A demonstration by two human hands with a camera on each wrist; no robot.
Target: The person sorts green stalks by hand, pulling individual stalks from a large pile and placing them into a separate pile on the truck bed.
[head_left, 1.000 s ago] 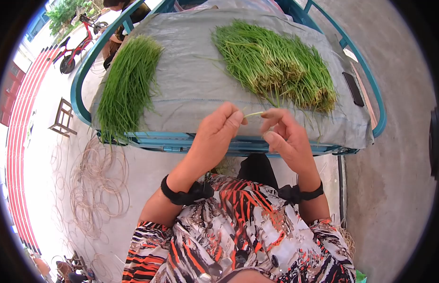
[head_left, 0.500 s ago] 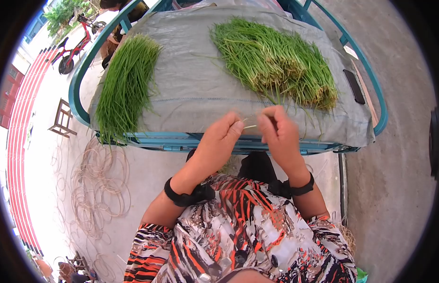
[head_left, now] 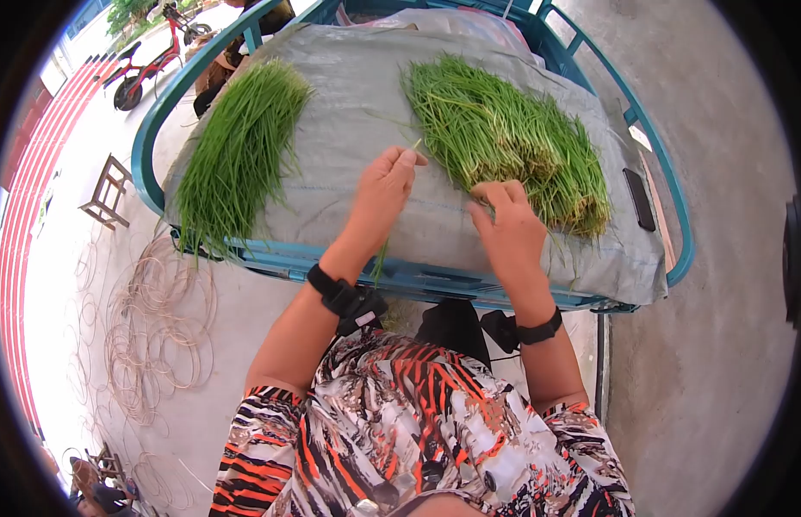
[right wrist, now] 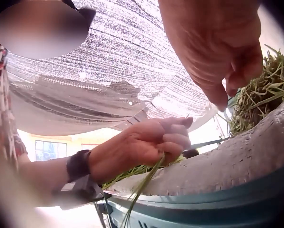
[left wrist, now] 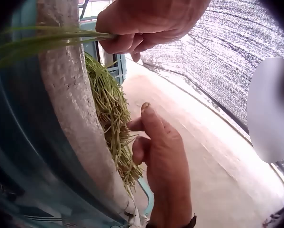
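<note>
My left hand [head_left: 385, 194] pinches a few thin green chives [left wrist: 51, 37] between thumb and fingers above the grey sheet. In the right wrist view their long leaves hang below that fist. My right hand [head_left: 512, 233] is at the near edge of the large chive pile [head_left: 478, 103], beside its pale cut ends. In the left wrist view its thumb and fingers stand apart, the fingertips right by the stalk ends [left wrist: 114, 114], with nothing seen between them. A second chive pile [head_left: 241, 146] lies farther left on the sheet.
The grey sheet [head_left: 349, 103] covers a blue cart bed with a raised rail [head_left: 146, 146]. A dark phone [head_left: 639, 198] lies at the right edge. Left on the ground are a small stool [head_left: 108, 191] and looped cords [head_left: 155, 332]; a red bike [head_left: 159, 56] stands farther back.
Both hands were close together over the cart's near edge with a thin stalk between them. They have parted and moved forward, the right to the large pile's ends, the left keeping its chives.
</note>
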